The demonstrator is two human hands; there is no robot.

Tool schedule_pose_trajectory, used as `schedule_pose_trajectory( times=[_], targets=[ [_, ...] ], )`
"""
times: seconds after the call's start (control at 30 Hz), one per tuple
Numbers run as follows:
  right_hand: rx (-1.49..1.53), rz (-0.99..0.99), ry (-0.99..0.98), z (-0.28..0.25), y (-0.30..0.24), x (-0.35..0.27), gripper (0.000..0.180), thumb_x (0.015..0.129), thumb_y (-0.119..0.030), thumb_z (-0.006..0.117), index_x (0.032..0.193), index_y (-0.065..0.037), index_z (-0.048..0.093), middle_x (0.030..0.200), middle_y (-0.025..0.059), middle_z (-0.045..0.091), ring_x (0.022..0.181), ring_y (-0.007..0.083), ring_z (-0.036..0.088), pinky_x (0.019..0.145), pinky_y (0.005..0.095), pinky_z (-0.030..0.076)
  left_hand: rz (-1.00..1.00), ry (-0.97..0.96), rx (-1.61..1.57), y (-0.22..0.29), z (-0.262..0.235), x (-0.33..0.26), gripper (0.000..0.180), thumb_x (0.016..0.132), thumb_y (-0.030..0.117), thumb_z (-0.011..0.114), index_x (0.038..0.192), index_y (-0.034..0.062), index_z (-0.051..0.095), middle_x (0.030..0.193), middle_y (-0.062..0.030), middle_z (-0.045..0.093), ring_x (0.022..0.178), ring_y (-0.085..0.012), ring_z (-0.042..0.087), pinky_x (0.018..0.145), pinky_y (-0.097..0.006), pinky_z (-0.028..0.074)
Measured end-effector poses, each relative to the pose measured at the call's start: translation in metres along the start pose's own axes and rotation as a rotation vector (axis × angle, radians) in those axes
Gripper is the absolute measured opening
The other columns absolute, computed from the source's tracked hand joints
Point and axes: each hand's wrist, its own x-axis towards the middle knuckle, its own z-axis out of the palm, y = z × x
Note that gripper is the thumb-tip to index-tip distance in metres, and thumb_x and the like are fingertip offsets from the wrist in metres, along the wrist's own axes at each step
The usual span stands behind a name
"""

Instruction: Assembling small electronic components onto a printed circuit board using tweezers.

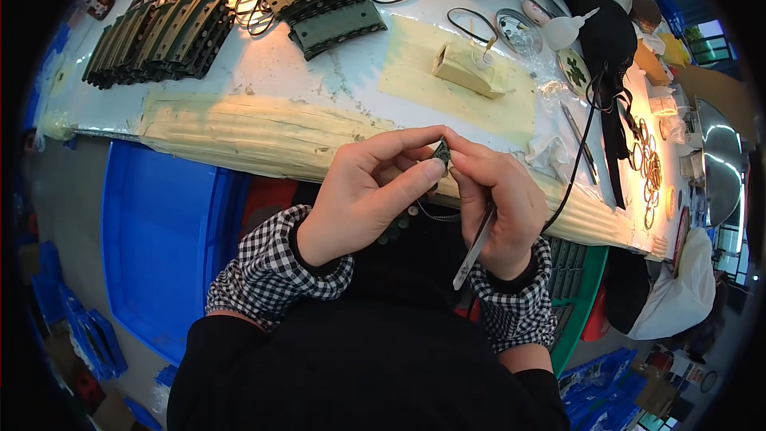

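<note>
Watching from afar, I've got the left hand [351, 187] and right hand [511, 199] meeting, fingertips pinching a small dark green piece [441, 152] between them, the table [263, 84] just beyond. The right hand also grips a slim metal tool [474, 252], jutting back toward the body. Looks like close fingertip work; next move, I'd judge, calls for steadiness. Marks on the tool: too small to read.

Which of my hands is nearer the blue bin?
Left. Your left hand is just to the right of the blue bin; your right hand, holding the tweezers, is farther right, past the left one.
</note>
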Motion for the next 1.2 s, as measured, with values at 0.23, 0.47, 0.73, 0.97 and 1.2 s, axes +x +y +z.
schedule_pose_trajectory(
  times=[0.23, 0.47, 0.73, 0.97, 1.2],
  targets=[
    [-0.011, 0.054, 0.018, 0.003, -0.001, 0.003, 0.018, 0.081, 0.001, 0.069, 0.099, -0.002, 0.067, 0.098, 0.0133, 0.071, 0.074, 0.0245, 0.067, 0.067, 0.0317, 0.052, 0.115, -0.023, 0.048, 0.004, 0.004, 0.005, 0.04, 0.097, 0.008, 0.055, 0.135, 0.0037, 0.044, 0.099, -0.0028, 0.054, 0.086, -0.0052, 0.052, 0.077, -0.021, 0.044],
    [0.033, 0.071, 0.092, 0.01, 0.002, 0.002, 0.016, 0.082, 0.001, 0.069, 0.097, -0.003, 0.067, 0.092, 0.0127, 0.071, 0.079, 0.0279, 0.068, 0.069, 0.0331, 0.053, 0.239, -0.019, 0.189, 0.002, 0.003, 0.01, 0.03, 0.097, 0.008, 0.054, 0.126, 0.0045, 0.047, 0.1, -0.0029, 0.052, 0.09, -0.0081, 0.05, 0.081, -0.023, 0.043],
    [0.144, 0.298, 0.025, 0.001, -0.013, 0.007, 0.018, 0.083, 0.005, 0.067, 0.1, 0.0, 0.066, 0.089, 0.0121, 0.067, 0.076, 0.0228, 0.067, 0.062, 0.0287, 0.052, 0.095, -0.1, 0.19, 0.013, -0.004, 0.006, 0.035, 0.097, 0.008, 0.052, 0.13, 0.0028, 0.042, 0.104, -0.0055, 0.054, 0.094, -0.0089, 0.054, 0.084, -0.025, 0.046],
    [0.139, 0.146, 0.035, -0.004, -0.004, 0.014, 0.018, 0.081, 0.003, 0.071, 0.097, -0.003, 0.069, 0.088, 0.0106, 0.067, 0.078, 0.0217, 0.067, 0.063, 0.0283, 0.052, 0.133, -0.143, 0.189, 0.014, -0.004, 0.005, 0.037, 0.094, 0.01, 0.059, 0.129, 0.0029, 0.047, 0.103, -0.0031, 0.052, 0.092, -0.0073, 0.051, 0.075, -0.021, 0.048],
    [0.129, 0.175, 0.022, -0.008, -0.004, 0.013, 0.017, 0.079, 0.003, 0.072, 0.095, -0.003, 0.069, 0.085, 0.0098, 0.067, 0.074, 0.0212, 0.065, 0.062, 0.0278, 0.051, 0.112, -0.168, 0.144, 0.014, -0.002, 0.004, 0.04, 0.093, 0.009, 0.061, 0.13, 0.0026, 0.048, 0.107, -0.0047, 0.052, 0.094, -0.0073, 0.05, 0.076, -0.02, 0.052]
  ],
)
